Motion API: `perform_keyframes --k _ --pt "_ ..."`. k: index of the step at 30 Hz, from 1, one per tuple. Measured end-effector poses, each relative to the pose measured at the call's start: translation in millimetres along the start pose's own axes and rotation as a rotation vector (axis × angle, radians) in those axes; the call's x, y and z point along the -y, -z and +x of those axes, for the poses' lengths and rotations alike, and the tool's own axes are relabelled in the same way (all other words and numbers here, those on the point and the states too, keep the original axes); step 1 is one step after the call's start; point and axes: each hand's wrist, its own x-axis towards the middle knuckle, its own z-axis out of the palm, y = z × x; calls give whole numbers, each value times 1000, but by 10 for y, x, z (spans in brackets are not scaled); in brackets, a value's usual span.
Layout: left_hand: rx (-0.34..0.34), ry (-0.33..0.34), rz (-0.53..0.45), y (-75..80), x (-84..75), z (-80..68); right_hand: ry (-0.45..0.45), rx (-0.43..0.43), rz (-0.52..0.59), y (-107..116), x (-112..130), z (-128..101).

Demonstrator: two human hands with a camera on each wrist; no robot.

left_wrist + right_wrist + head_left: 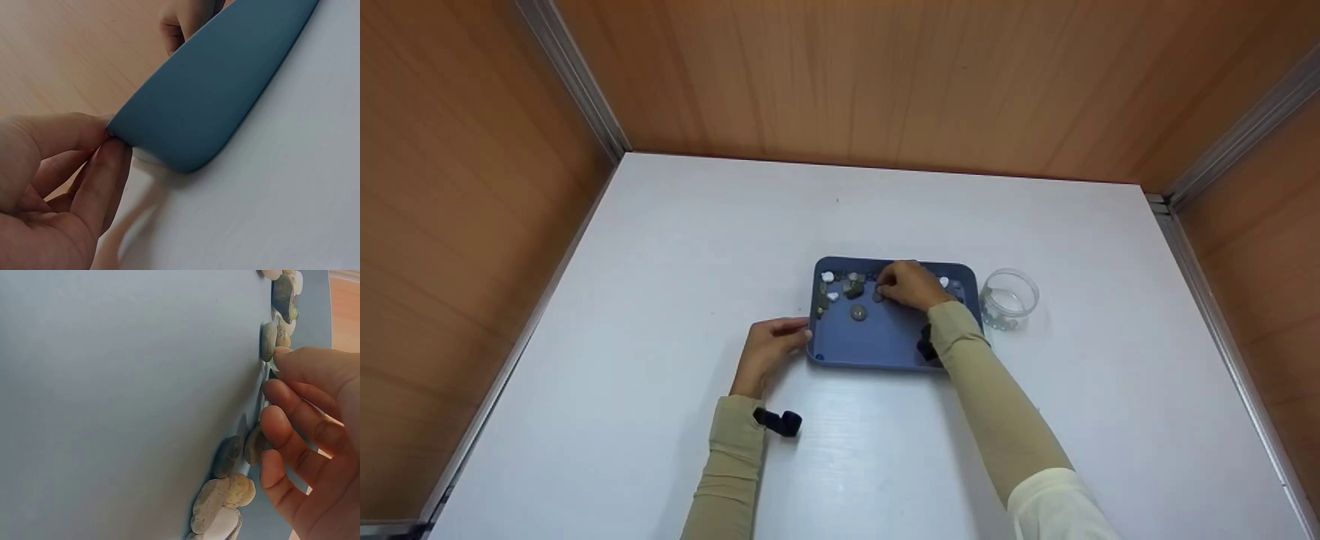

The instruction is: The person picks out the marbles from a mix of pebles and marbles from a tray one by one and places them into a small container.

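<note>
Pebbles [851,286] are lying scattered along the far edge of the blue tray [877,341], at centre frame on the white tabletop [660,262]. The right hand [911,286] is reaching among them, its fingertips [281,354] closing on a small stone; whether one is already pinched cannot be told. The left hand [769,349] is pinching the tray's left rim between thumb and finger, steadying it. A clear jar [1009,298] holding a few stones is standing just beside the tray's right edge. Judgement: the tray wants holding flat and still, and one pebble is best taken singly, clear of its neighbours.
</note>
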Motion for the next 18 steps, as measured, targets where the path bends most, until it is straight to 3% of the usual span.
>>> perform_keyframes --k 18 --pt "-19 -10 14 -2 5 25 36 -2 45 55 -6 -34"
